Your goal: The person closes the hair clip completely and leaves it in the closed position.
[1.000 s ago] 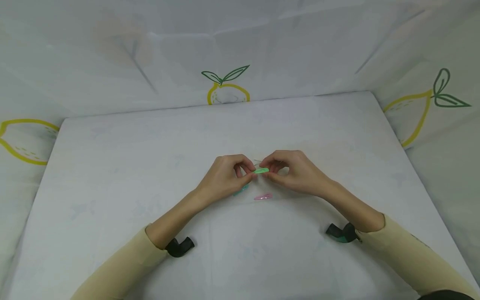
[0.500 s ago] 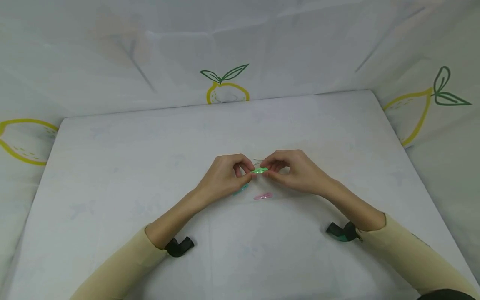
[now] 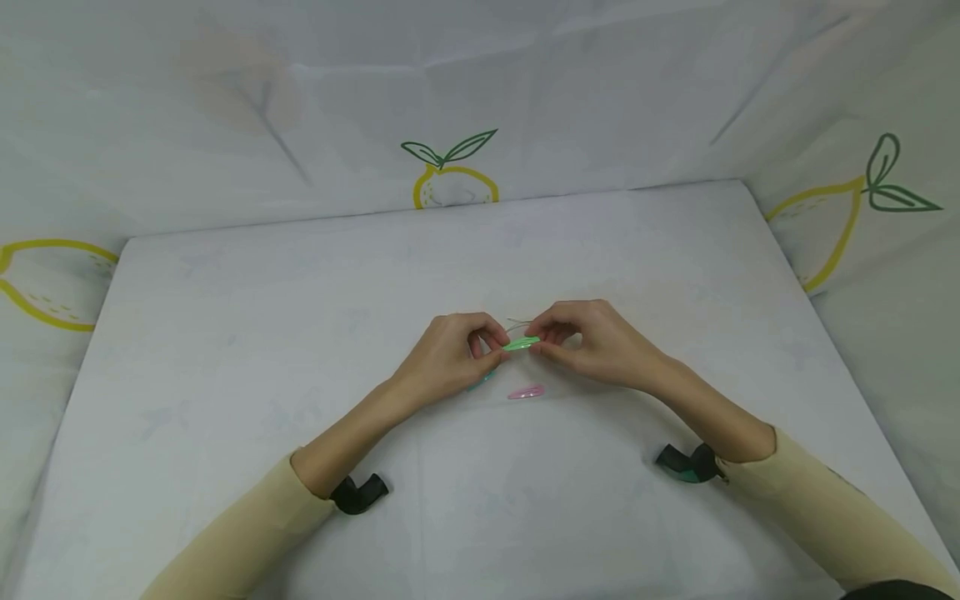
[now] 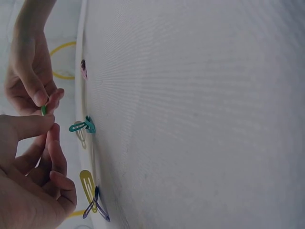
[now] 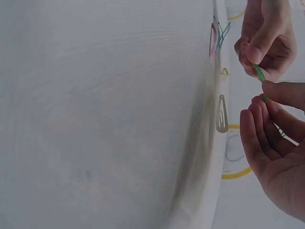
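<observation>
A bright green snap hair clip is held between the two hands a little above the table, in the middle of the head view. My left hand pinches one end between thumb and fingers. The other end is pinched by my right hand. In the right wrist view the green clip bridges both sets of fingertips, partly covered by the right thumb. A pink hair clip lies on the table just nearer than the hands. Beside it, a teal hair clip is partly hidden under my left hand.
Behind the fingertips lies a pale hair clip, also seen as an upright pale clip in the right wrist view. A yellow clip and a purple clip appear in the left wrist view. Lemon-printed cloth surrounds the white table.
My right hand has shifted very slightly to the right, and a little more of the green hair clip shows between the fingertips. The clips on the table stay put.
</observation>
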The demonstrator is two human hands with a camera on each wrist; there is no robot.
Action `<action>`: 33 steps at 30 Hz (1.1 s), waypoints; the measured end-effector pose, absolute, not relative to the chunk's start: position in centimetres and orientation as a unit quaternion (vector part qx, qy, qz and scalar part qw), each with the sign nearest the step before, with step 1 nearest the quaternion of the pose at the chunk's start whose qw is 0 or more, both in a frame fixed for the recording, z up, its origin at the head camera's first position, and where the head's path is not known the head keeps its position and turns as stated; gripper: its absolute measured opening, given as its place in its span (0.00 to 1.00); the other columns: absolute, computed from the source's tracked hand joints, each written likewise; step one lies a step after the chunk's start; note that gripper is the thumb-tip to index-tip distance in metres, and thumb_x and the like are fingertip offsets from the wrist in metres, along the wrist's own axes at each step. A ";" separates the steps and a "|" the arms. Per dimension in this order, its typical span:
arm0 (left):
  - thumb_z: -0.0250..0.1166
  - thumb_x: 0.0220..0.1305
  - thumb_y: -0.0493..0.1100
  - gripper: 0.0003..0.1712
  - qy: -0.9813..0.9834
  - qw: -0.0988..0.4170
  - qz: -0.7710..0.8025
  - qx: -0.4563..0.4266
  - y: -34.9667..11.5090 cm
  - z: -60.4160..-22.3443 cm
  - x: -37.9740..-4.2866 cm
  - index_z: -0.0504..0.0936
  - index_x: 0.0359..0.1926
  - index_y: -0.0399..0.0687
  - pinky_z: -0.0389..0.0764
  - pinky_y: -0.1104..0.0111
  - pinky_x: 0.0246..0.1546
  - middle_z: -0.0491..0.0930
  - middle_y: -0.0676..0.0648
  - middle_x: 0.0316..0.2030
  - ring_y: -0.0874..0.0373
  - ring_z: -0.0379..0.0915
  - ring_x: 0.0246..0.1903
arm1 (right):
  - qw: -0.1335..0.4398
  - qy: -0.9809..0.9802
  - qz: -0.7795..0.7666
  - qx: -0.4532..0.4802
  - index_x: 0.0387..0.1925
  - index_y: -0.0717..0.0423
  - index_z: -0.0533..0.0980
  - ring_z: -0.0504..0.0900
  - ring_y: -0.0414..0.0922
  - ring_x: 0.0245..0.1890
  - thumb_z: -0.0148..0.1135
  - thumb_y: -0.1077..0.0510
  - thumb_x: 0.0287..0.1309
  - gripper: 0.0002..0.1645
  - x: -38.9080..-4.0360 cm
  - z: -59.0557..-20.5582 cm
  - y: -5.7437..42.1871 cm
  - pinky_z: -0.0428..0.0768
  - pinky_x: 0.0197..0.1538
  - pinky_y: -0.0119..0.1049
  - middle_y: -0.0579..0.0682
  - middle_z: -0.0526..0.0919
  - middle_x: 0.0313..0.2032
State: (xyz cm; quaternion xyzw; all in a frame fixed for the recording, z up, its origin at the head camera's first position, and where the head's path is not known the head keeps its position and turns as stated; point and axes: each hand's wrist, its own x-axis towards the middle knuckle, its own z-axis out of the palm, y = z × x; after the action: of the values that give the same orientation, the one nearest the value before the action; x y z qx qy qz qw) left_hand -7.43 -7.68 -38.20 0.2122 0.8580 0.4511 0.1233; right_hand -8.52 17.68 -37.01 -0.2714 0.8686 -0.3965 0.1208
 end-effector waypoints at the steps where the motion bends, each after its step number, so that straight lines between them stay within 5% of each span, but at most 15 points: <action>1: 0.74 0.66 0.37 0.04 0.858 0.126 0.450 0.211 -7.7 -38.2 -7.4 0.90 0.41 0.46 0.73 0.73 0.30 0.90 0.51 0.33 0.63 0.75 0.26 | 0.121 0.869 -0.394 -0.272 0.47 0.55 0.89 0.87 0.38 0.37 0.75 0.63 0.64 0.10 -8.5 -37.0 17.7 0.88 0.49 0.41 0.46 0.92 0.38; 33: 0.74 0.69 0.41 0.01 0.895 0.146 0.363 0.215 -7.2 -38.7 -7.3 0.90 0.38 0.50 0.75 0.68 0.35 0.89 0.56 0.31 0.63 0.75 0.27 | 0.172 0.879 -0.359 -0.264 0.43 0.51 0.88 0.85 0.37 0.36 0.76 0.63 0.63 0.08 -8.4 -37.4 17.8 0.86 0.47 0.37 0.41 0.89 0.34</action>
State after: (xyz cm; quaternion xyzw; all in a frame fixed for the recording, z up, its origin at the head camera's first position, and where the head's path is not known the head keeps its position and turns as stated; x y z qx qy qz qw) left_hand -7.32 -7.20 -38.73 0.2152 0.8947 0.3632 0.1459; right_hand -8.40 17.82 -37.44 -0.2642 0.8787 -0.3586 0.1716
